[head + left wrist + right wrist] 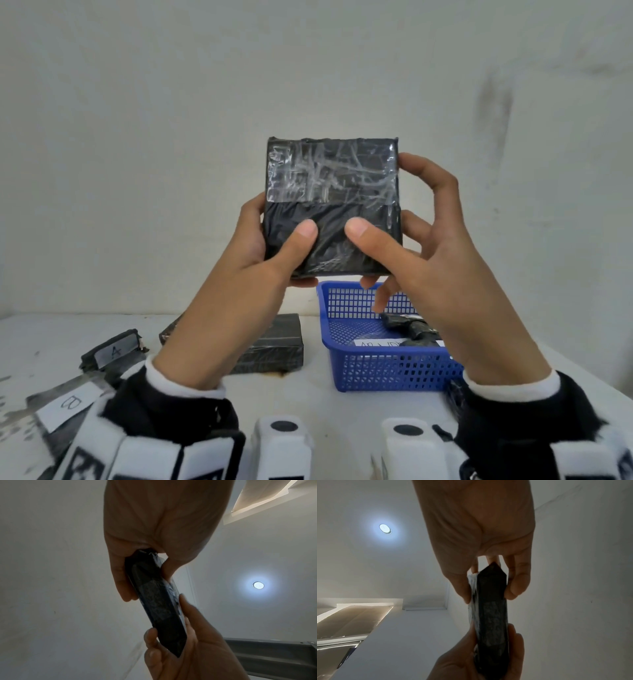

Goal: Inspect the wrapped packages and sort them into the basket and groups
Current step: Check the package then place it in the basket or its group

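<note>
Here the left hand (263,246) and right hand (428,253) both clasp one black wrapped package (330,205), thumbs pressed on its near face, fingers curled behind its edges. Package held upright in the air above the blue basket (387,373), clear tape across its upper half. Basket holds a dark wrapped item (409,325). Left of it on the white table (308,397): another black package (274,346), then packages labelled A (114,351) and B (70,404).

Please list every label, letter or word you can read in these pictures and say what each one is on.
"A": white label on the small black package standing at the table's left.
"B", seen sideways: white label on the flat package at the near left.
White slip in the blue basket: handwriting begins "An", the rest unreadable.
Held package: clear tape only, no text.
</note>
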The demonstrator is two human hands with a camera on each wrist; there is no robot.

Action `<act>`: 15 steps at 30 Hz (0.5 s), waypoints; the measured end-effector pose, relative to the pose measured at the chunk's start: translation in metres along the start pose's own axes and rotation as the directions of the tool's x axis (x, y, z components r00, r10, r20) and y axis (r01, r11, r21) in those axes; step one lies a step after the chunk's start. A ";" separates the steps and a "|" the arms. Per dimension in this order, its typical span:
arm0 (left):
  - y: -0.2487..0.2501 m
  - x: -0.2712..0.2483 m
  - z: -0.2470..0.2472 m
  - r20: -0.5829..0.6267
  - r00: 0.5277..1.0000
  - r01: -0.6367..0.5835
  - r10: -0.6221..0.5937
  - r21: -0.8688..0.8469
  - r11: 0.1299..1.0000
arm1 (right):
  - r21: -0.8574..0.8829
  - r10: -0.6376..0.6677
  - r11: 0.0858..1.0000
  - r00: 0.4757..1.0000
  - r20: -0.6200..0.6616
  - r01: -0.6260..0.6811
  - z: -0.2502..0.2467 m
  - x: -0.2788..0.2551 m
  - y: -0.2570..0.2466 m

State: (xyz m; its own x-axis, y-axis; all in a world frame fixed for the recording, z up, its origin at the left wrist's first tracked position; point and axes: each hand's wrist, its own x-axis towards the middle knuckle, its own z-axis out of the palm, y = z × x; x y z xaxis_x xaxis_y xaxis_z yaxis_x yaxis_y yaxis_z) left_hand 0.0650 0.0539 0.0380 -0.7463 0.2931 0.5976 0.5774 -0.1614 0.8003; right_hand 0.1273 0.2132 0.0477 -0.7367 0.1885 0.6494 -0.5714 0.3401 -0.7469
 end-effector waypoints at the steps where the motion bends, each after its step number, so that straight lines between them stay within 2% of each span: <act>1: 0.000 0.000 -0.001 -0.011 1.000 0.004 -0.004 0.004 1.000 | 0.003 0.010 1.000 1.000 0.006 -0.010 0.000 0.000 -0.001; 10: 0.003 0.000 -0.007 -0.082 0.996 0.047 -0.040 0.088 0.995 | 0.015 -0.004 1.000 1.000 0.019 0.003 0.005 -0.001 0.002; 15: 0.004 -0.002 -0.005 -0.109 0.992 0.081 -0.070 0.107 0.991 | -0.085 -0.051 0.995 0.998 -0.035 0.048 0.007 0.000 0.004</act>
State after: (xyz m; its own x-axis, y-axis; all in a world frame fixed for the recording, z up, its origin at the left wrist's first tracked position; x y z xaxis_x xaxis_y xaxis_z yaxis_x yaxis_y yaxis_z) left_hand 0.0670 0.0477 0.0407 -0.8162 0.1994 0.5422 0.5471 -0.0348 0.8363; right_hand 0.1226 0.2084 0.0438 -0.6936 0.2030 0.6912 -0.5733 0.4256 -0.7002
